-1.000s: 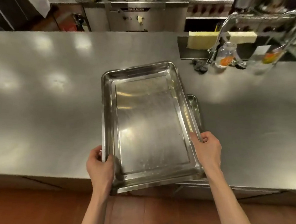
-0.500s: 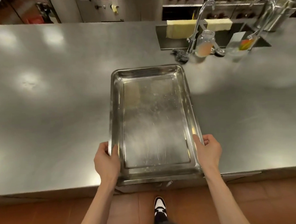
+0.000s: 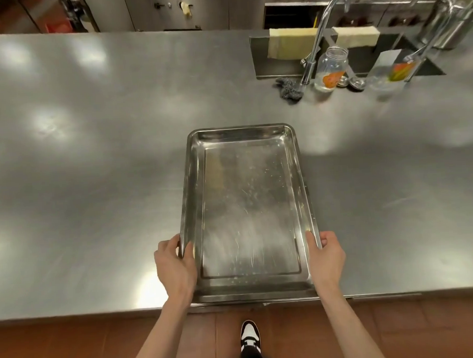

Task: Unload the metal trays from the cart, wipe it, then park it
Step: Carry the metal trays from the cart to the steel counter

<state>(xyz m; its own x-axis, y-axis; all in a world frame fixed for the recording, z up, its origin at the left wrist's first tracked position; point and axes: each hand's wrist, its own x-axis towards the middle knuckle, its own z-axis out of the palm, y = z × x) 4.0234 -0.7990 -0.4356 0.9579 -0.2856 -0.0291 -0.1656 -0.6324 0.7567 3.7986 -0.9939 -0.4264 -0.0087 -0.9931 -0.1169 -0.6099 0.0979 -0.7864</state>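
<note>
At the near edge of the steel counter lies a metal tray, long side running away from the person, its near end just at the counter's lip. Both hands have hold of it near the close corners. Left hand has its grip clamped on the left rim, thumb hooked inside the wall and fingers curled round the outside. Right hand grips the right rim the same way, thumb along the inner wall, fingers wrapped under the edge. Whether the tray sits flat on the counter or is held a touch above it, I cannot tell. Its floor is scuffed and streaked.

Farther back on the right a sink is let into the counter, with two yellowish cloths draped over its far rim. One curved tap rises beside a glass jar, and a dark scouring pad lies on the counter just left of the tap's base. A second tap stands farther right. Below the counter, reddish floor tiles show, and one black-and-white shoe between the forearms.
</note>
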